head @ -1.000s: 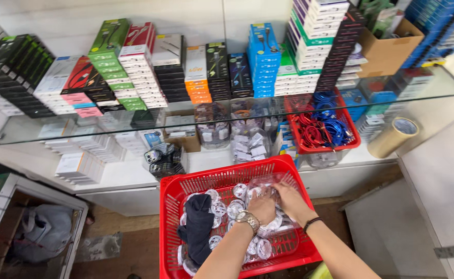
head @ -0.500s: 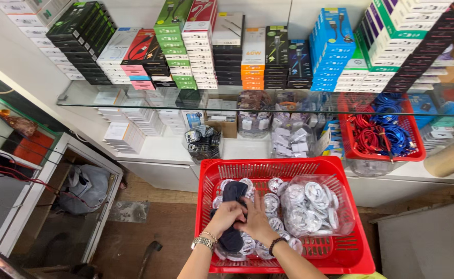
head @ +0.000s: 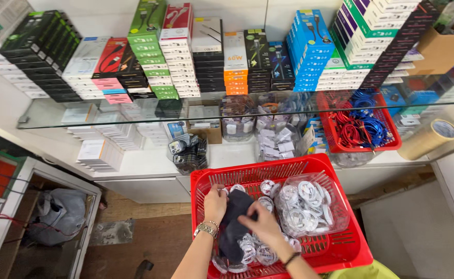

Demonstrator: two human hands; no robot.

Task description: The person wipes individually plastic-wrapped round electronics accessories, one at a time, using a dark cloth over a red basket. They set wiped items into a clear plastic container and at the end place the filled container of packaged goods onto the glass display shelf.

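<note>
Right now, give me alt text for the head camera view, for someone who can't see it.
Two bare hands, left hand and right hand, grip a dark cloth bundle inside a red plastic basket full of bagged white coiled cables. Behind it, a glass shelf carries stacked boxes of cables, and a tape roll lies at right.

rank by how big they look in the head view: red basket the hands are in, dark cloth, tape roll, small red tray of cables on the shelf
1. Red basket, by far the largest.
2. Small red tray of cables.
3. Dark cloth, partly covered by the left hand and right hand.
4. Tape roll.
The cloth is nearer the camera, so tray versus cloth is unsure.
</note>
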